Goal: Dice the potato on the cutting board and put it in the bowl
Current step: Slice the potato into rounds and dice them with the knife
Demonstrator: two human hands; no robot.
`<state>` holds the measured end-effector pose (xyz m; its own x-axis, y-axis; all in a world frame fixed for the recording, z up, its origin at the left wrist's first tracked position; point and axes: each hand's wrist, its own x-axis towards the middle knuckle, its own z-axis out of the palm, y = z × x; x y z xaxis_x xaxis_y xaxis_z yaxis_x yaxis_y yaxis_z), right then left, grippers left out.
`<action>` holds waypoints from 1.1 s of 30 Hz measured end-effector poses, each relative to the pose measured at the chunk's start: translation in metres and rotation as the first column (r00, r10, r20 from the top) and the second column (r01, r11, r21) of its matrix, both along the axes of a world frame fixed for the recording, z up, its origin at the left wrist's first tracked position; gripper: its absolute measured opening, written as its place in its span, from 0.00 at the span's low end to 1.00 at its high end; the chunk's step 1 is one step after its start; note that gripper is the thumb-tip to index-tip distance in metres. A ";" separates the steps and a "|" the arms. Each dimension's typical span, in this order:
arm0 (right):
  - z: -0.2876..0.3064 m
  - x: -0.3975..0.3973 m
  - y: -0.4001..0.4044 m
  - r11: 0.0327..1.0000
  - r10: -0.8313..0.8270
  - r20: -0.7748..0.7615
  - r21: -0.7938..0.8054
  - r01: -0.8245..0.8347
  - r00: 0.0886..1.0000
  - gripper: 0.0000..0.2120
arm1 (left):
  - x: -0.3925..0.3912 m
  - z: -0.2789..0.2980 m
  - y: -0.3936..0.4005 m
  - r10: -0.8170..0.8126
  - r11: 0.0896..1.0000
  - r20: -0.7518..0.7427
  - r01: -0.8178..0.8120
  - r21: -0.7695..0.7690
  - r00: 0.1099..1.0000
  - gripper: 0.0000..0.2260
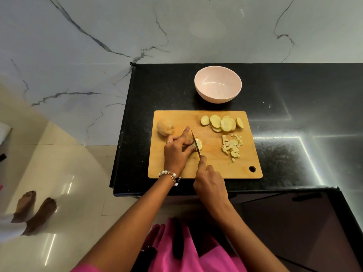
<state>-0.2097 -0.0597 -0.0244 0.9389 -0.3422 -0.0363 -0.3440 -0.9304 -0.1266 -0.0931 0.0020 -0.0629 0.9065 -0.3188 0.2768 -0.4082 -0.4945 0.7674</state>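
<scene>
Farthest out to the left of both hands, a whole potato piece (165,127) is sitting on the wooden cutting board (214,169), just beyond the knuckles of the left hand (177,152) and apart from its fingertips. The left hand, wearing a ring and a beaded bracelet (170,176) at the wrist, is pressing down with curled fingers on a small stack of potato slices (198,144) near the middle of the board, while its index finger is pointing up and away from the stack. Right against those fingers, the knife (196,143) is standing on the stack, its blade running from the far side of the left hand back toward the right hand (211,183). The right hand is wrapping its fingers around the knife handle, with the index finger lying along the top of it, so the two hands are working close together, nearly touching at the stack. To the right of the hands, a pile of diced potato (232,146) is lying on the board, clear of the blade. Beyond that pile, farther from the hands, a row of round slices (223,123) is leaning in an overlapping line along the board's far edge. Past the board, well beyond both hands, a pale pink bowl (218,99) is standing on the black counter (294,91).
</scene>
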 end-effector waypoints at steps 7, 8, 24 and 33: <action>0.016 -0.028 -0.001 0.997 0.005 -0.048 0.081 -0.001 0.999 0.27 | -0.001 0.002 0.001 0.003 1.000 -0.023 -0.003 0.003 1.000 0.33; 0.017 -0.027 -0.003 0.990 -0.007 -0.016 0.143 0.009 1.000 0.27 | -0.001 0.003 0.001 0.006 1.000 -0.030 -0.006 -0.004 1.000 0.34; 0.002 0.008 -0.002 0.998 0.007 0.014 0.058 -0.008 1.000 0.25 | -0.002 0.009 0.002 0.082 0.997 -0.027 -0.082 -0.004 0.996 0.32; -0.007 -0.026 -0.012 0.994 0.032 0.033 0.101 -0.035 0.999 0.25 | -0.003 0.012 -0.001 0.102 0.995 -0.055 -0.102 0.009 0.993 0.32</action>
